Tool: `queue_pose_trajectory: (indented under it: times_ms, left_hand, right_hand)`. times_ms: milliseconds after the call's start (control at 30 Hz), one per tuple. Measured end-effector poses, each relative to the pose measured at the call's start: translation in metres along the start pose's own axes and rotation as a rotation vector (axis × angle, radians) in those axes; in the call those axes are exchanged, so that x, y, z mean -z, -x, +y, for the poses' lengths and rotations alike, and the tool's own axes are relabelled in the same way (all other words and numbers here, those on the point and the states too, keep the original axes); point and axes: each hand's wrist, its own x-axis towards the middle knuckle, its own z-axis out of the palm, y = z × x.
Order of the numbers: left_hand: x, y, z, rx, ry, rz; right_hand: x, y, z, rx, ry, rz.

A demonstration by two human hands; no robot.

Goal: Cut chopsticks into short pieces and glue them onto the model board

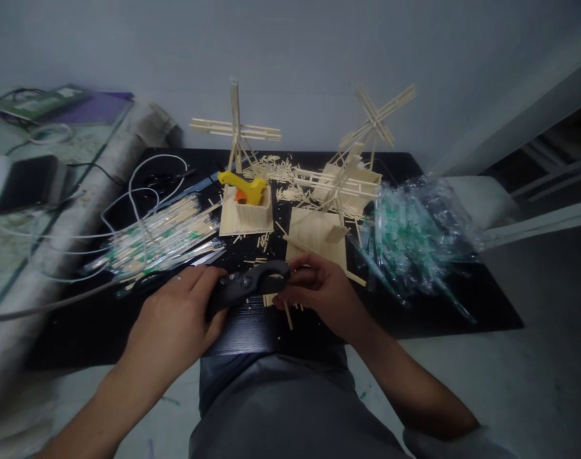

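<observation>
My left hand (180,319) is closed round the handle of a black cutting tool (249,282), held over the near edge of a black board (433,299). My right hand (321,287) is pinched on short wooden sticks (286,312) at the tool's jaws. Just beyond my hands lies a flat panel of glued sticks (314,229). Cut stick bits litter the board around it.
A yellow glue gun (245,185) rests on a stick box (246,213). Two stick windmill models (235,127) (361,153) stand at the back. A bundle of wrapped chopsticks (161,239) lies left, a heap of plastic wrappers (414,236) right. White cables (141,185) loop at left.
</observation>
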Motion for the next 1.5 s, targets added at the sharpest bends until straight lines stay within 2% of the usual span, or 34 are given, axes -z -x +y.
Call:
queue_pose_trajectory:
  times_ms: [200, 600, 867, 1167, 1267, 1400, 1500]
  left_hand:
    - [0.001, 0.0, 0.006, -0.044, -0.066, -0.024]
    - [0.0, 0.0, 0.009, -0.04, 0.021, -0.048]
    - [-0.008, 0.001, 0.006, 0.062, 0.013, -0.178]
    - [-0.014, 0.002, 0.006, -0.038, 0.038, -0.025]
    - [-0.014, 0.003, 0.007, -0.03, 0.058, -0.036]
    - [-0.014, 0.002, 0.007, 0.017, 0.094, -0.112]
    - [-0.014, 0.0, 0.005, 0.051, 0.2, -0.135]
  right_hand:
    - [-0.001, 0.0, 0.0, 0.016, -0.02, -0.013]
    - [0.002, -0.001, 0.003, 0.016, -0.001, -0.004]
    - [-0.002, -0.001, 0.0, 0.04, 0.018, 0.031]
    - [0.001, -0.003, 0.004, 0.025, -0.003, 0.009]
    - [0.001, -0.003, 0.004, 0.029, -0.004, 0.002]
    - [0.001, -0.003, 0.004, 0.052, 0.013, 0.007]
    - [0.003, -0.005, 0.006, 0.065, 0.02, 0.016]
